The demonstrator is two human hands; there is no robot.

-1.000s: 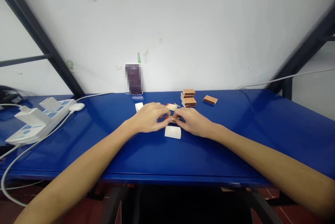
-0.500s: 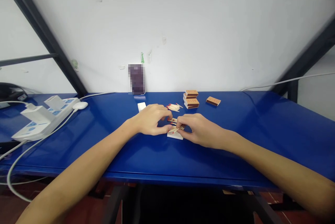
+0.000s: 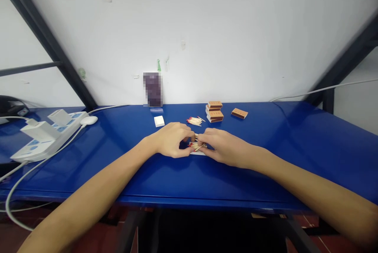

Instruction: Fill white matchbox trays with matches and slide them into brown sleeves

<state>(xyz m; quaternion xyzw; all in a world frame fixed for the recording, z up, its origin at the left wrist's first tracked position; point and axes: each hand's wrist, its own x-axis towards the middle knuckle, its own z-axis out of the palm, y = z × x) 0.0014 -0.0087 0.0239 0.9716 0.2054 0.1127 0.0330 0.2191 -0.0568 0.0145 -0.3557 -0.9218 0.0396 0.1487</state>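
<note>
A small white matchbox tray (image 3: 201,153) lies on the blue table between my hands, with red-headed matches (image 3: 195,146) in it. My left hand (image 3: 173,139) curves around the tray's left end, thumb at the near side and fingertips at the far side. From the right, my right hand (image 3: 224,146) pinches matches over the tray with thumb and forefinger. Its fingers hide the tray's right end. A little behind them lies a loose pile of matches (image 3: 195,121).
Several matchboxes (image 3: 215,116) are stacked behind my hands, and a single matchbox (image 3: 239,113) lies right of them. A white square piece (image 3: 159,121) is at the left. A phone-like object (image 3: 152,89) leans on the wall. A power strip (image 3: 53,136) with cables fills the left side.
My left fingertips have closed in on the tray's edges. The matches that lay just behind the tray now show less, and more matches lie in the tray. My right hand still pinches matches.
</note>
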